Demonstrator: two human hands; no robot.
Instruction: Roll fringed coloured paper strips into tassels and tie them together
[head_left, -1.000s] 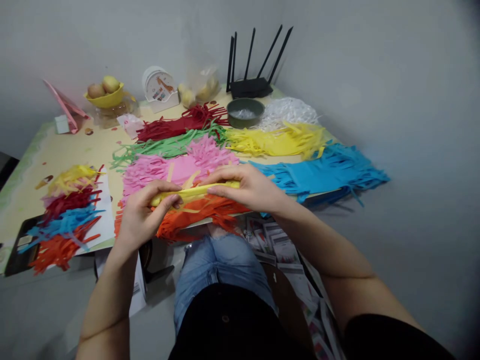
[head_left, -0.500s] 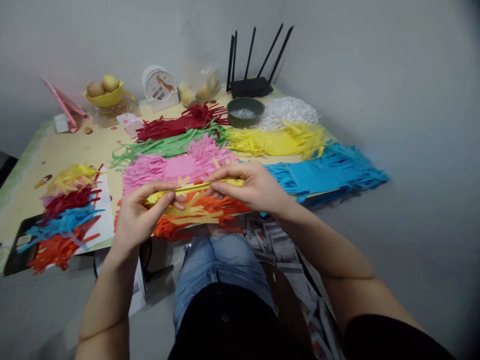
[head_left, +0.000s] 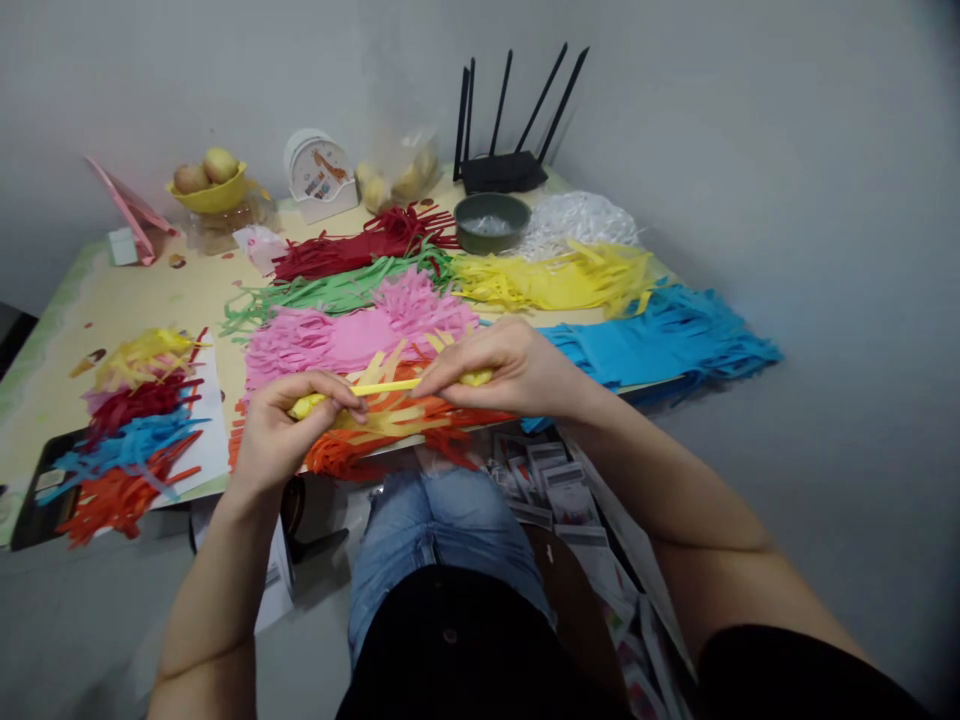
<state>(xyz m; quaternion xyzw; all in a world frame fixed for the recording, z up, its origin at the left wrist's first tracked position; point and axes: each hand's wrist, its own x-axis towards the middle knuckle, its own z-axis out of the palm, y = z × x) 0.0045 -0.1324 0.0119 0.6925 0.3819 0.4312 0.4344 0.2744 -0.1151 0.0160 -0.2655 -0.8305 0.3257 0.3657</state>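
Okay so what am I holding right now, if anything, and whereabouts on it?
A yellow fringed piece: your left hand and right hand pinch it at either side of its narrow middle stretch.

A yellow strip [head_left: 386, 387] bars the gap between left hand [head_left: 279, 425] and right hand [head_left: 517, 368]; tabletop [head_left: 139, 300] farther left is passable.

The held paper [head_left: 388, 387] is yellow, the cream table's [head_left: 135, 300] front-edge fringe [head_left: 450, 408] orange, its right-edge fringe [head_left: 641, 345] blue.
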